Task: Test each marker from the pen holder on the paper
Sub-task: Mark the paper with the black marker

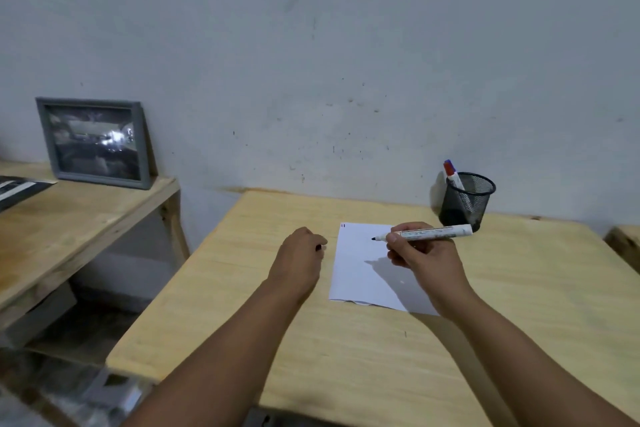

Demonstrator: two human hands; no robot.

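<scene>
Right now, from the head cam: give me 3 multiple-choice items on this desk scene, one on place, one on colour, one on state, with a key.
1. Where does the pen holder stand?
A. at the far right of the table, near the wall
B. on the side shelf by the picture frame
C. on the paper

2. What colour is the cap of the marker left in the holder?
A. green
B. red
C. yellow

3. What state is the marker in the right hand?
A. capped, lying flat on the table
B. uncapped, tip above the paper
C. standing in the holder

Key: 1 A, the mesh cup stands behind the paper close to the wall. 2 B, a red cap pokes over the rim. 3 B, the held marker shows a bare dark tip over the sheet.
</scene>
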